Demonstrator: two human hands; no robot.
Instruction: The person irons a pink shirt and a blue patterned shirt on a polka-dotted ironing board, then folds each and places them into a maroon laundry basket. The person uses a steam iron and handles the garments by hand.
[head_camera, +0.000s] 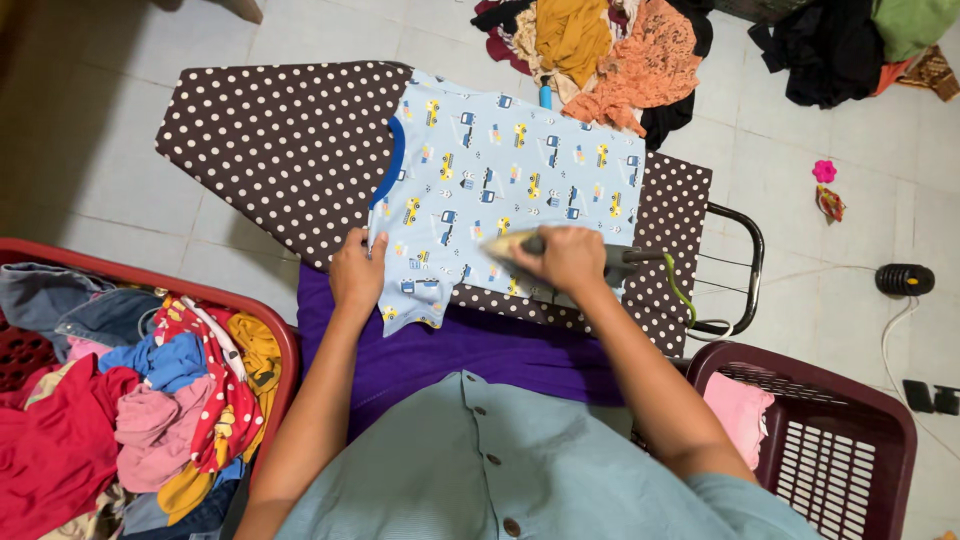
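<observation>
The right hand (570, 258) grips an iron (545, 250) on a pale blue shirt (510, 180) spread over the dotted ironing board (280, 140), while the left hand (357, 272) pinches the shirt's sleeve flat. Pressing looks underway, and smoothing calls for keeping the cloth taut. Laundry baskets (880, 420) flank the board, with the cord (682, 292) trailing nearby.

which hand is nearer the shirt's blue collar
Left. The left hand pins the shirt edge just below the blue collar; the right hand grips the iron, farther right.

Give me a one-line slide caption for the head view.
Right hand presses an iron on a light-blue patterned shirt while the left hand holds its sleeve on a polka-dot ironing board.
</observation>
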